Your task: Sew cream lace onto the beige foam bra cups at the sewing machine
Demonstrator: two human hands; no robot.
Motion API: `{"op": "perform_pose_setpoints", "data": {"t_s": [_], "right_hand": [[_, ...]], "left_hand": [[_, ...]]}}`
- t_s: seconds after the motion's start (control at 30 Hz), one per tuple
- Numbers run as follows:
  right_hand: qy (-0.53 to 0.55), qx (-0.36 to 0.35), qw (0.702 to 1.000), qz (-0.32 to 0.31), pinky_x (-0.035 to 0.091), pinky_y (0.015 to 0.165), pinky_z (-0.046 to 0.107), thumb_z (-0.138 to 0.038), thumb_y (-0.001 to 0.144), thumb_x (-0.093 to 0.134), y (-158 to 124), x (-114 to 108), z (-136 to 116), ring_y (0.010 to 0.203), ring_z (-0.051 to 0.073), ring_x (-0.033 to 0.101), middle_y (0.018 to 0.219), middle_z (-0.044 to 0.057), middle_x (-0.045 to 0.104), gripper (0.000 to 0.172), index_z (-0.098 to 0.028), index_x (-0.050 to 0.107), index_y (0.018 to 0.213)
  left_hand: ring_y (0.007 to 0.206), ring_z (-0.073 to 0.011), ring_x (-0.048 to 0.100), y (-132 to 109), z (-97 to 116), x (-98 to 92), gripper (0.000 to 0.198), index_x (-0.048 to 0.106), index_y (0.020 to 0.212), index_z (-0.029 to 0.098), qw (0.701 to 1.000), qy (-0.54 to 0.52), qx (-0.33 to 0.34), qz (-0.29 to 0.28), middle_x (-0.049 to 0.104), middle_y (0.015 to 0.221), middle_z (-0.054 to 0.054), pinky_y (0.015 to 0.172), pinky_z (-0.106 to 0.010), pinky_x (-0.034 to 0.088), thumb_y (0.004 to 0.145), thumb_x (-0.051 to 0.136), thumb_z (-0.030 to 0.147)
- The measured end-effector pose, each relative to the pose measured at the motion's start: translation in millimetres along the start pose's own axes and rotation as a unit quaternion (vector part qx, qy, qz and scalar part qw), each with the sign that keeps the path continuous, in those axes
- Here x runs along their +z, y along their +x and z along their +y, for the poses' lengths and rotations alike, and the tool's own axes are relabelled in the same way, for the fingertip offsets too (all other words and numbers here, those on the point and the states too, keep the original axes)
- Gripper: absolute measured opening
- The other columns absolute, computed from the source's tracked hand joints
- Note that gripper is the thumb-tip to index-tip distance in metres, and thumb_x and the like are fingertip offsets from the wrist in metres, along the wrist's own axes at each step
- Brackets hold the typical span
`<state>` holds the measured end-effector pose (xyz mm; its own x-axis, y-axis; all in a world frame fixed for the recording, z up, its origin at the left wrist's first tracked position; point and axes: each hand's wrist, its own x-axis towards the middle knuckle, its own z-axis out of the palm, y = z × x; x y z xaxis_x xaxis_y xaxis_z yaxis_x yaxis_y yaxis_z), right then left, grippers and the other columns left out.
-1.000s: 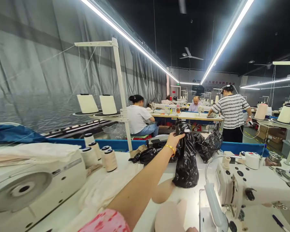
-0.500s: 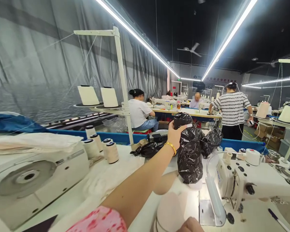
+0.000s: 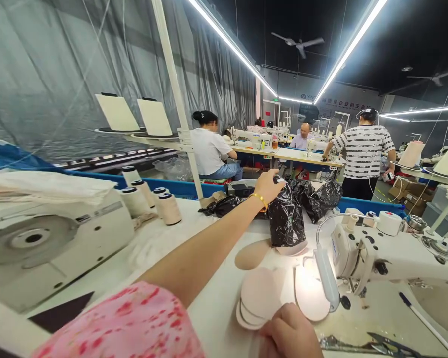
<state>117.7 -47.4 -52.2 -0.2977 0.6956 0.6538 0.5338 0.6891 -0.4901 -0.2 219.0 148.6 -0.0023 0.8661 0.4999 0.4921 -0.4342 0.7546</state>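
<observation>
My left hand (image 3: pixel 270 187), with a gold bracelet at the wrist, reaches across the table and grips the top of a black plastic bag (image 3: pixel 286 219). The bag stands upright, its contents hidden, with part of a beige pad under its lower edge. Low in the view, my right hand (image 3: pixel 293 332) is closed with curled fingers beside a stack of beige oval pads (image 3: pixel 259 296); what it holds, if anything, is hidden. A single beige pad (image 3: pixel 311 296) lies under the lit lamp (image 3: pixel 326 281), beside the sewing machine (image 3: pixel 381 258). Another beige piece (image 3: pixel 250 254) lies near the bag.
More black bags (image 3: pixel 323 199) stand behind. Thread cones (image 3: pixel 169 209) and a machine body (image 3: pixel 59 238) occupy the left. Black scissors (image 3: pixel 392 344) and a pen-like stick (image 3: pixel 425 318) lie at lower right. Co-workers, one in a striped shirt (image 3: pixel 364 154), are beyond the table.
The view has shifted. My left hand is now over the bag's top, and the bag sits lower. A pad now lies under the lamp, where bare metal plate showed. More of my right hand shows.
</observation>
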Motion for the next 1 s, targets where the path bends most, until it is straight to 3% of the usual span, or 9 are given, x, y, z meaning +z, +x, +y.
{"op": "perform_pose_setpoints", "data": {"t_s": [0.13,0.23,0.33,0.4,0.47,0.57,0.67,0.8,1.0], "right_hand": [[0.037,-0.031,0.999,-0.006,0.051,0.064,0.026,-0.004,0.082,0.052,4.9,-20.0,-15.3,0.078,0.018,0.065,0.093,0.005,0.064,0.039,-0.024,0.065,0.113],[0.031,-0.006,0.999,0.023,0.053,0.066,0.028,-0.005,0.089,0.048,7.2,-31.5,-24.4,0.077,0.018,0.063,0.092,0.005,0.062,0.036,-0.024,0.062,0.116],[-0.005,0.021,0.999,0.045,0.058,0.078,0.036,-0.007,0.094,0.047,8.5,-35.0,-29.7,0.094,0.023,0.065,0.105,0.009,0.063,0.038,-0.024,0.057,0.126],[-0.021,0.025,0.999,0.03,0.058,0.09,0.043,-0.009,0.093,0.054,9.0,-32.9,-30.2,0.111,0.028,0.062,0.122,0.013,0.062,0.048,-0.024,0.052,0.138],[-0.03,0.021,0.999,0.0,0.057,0.095,0.047,-0.007,0.09,0.058,8.8,-29.1,-27.2,0.116,0.03,0.06,0.13,0.013,0.062,0.057,-0.025,0.049,0.144],[-0.029,-0.004,0.999,-0.037,0.06,0.085,0.045,-0.001,0.091,0.05,6.6,-25.3,-19.0,0.102,0.028,0.064,0.114,0.011,0.07,0.046,-0.025,0.061,0.13],[-0.018,-0.02,0.998,-0.049,0.061,0.082,0.041,0.001,0.094,0.043,2.9,-27.6,-17.3,0.099,0.025,0.067,0.107,0.009,0.074,0.041,-0.023,0.068,0.117],[0.011,-0.027,0.997,-0.078,0.058,0.097,0.036,0.002,0.092,0.044,-3.1,-38.7,-32.9,0.114,0.021,0.067,0.12,0.007,0.074,0.047,-0.025,0.068,0.121],[0.091,-0.034,0.989,-0.113,0.056,0.1,0.041,0.001,0.09,0.045,-15.7,-61.0,-53.0,0.118,0.021,0.068,0.121,0.008,0.074,0.041,-0.026,0.072,0.105]], "left_hand": [[0.107,-0.025,0.065,-86.6,10.4,-32.2,0.022,0.071,0.102,0.022,0.987,0.049,0.104,-0.116,0.071,0.111,-0.005,0.105,-0.04,0.048,0.083,0.064,0.027],[0.108,-0.0305,0.063,-154.7,6.0,-63.2,0.024,0.072,0.1,0.022,0.976,0.091,0.12,-0.158,0.072,0.109,-0.008,0.105,-0.046,0.046,0.08,0.066,0.034],[0.109,-0.0366,0.061,-206.8,-11.3,-81.0,0.043,0.069,0.112,0.019,0.967,0.147,0.029,-0.207,0.07,0.115,-0.014,0.1,-0.052,0.044,0.081,0.066,0.048],[0.102,-0.0342,0.062,-229.1,-25.5,-80.3,0.055,0.065,0.122,0.018,0.958,0.119,-0.066,-0.253,0.069,0.114,-0.013,0.094,-0.047,0.046,0.075,0.071,0.045],[0.09,-0.0282,0.064,-242.0,-37.6,-71.9,0.058,0.062,0.126,0.017,0.951,0.076,-0.116,-0.276,0.069,0.103,-0.008,0.085,-0.04,0.048,0.071,0.068,0.035],[0.076,-0.0216,0.061,-250.0,-47.7,-58.5,0.05,0.067,0.117,0.016,0.944,0.014,-0.134,-0.302,0.064,0.085,-0.003,0.071,-0.032,0.047,0.071,0.061,0.032],[0.077,-0.0206,0.062,-255.0,-50.5,-57.0,0.055,0.068,0.119,0.016,0.927,-0.067,-0.144,-0.339,0.065,0.085,-0.002,0.069,-0.029,0.048,0.07,0.063,0.039],[0.087,-0.023,0.067,-265.2,-54.7,-73.0,0.061,0.069,0.126,0.019,0.904,-0.144,-0.146,-0.376,0.073,0.095,-0.004,0.078,-0.03,0.05,0.067,0.068,0.037],[0.081,-0.0232,0.067,-268.3,-60.6,-100.8,0.047,0.078,0.113,0.023,0.896,-0.153,-0.149,-0.39,0.074,0.083,-0.001,0.075,-0.029,0.047,0.067,0.07,0.029]]}}
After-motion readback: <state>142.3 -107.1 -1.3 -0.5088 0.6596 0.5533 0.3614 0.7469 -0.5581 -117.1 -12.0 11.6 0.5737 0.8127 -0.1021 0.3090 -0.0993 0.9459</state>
